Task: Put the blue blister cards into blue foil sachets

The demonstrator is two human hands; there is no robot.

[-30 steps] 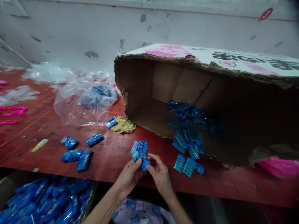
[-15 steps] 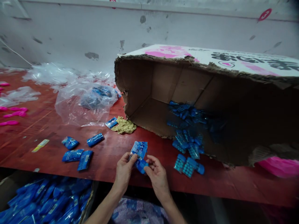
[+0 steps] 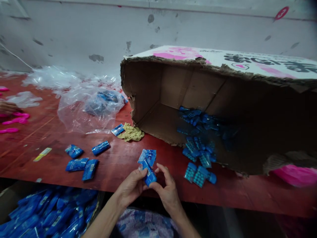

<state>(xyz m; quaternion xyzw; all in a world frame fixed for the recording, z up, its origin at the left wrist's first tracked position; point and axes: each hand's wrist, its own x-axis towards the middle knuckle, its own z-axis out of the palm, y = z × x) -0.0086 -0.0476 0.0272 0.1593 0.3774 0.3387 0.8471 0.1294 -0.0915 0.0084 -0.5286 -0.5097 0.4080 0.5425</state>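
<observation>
Both my hands are at the table's front edge, closed on one small blue packet [image 3: 150, 177]. My left hand [image 3: 131, 186] pinches it from the left with the thumb on top. My right hand [image 3: 167, 188] grips its lower end between thumb and fingers, with the index finger raised. Just beyond the fingertips are flat blue printed wrappers [image 3: 150, 155]; whether they touch the packet is hard to tell. To the right lie clear-bodied blue-capped containers of small turquoise beads [image 3: 200, 177]. Several finished-looking blue packets [image 3: 89, 170] lie to the left.
A torn cardboard box [image 3: 146, 120] lies on its side, blue containers [image 3: 195, 148] inside. A yellow cloth [image 3: 131, 132], clear bag [image 3: 74, 112] and yellow strip [image 3: 42, 154] are on the red table. Another person's hand [image 3: 8, 107] is far left. Below sits a bin of blue packets [image 3: 49, 211].
The blue packet has turned more lengthwise in my hands, and my left hand has shifted lower beneath it. Another person's hand has come into view at the far left.
</observation>
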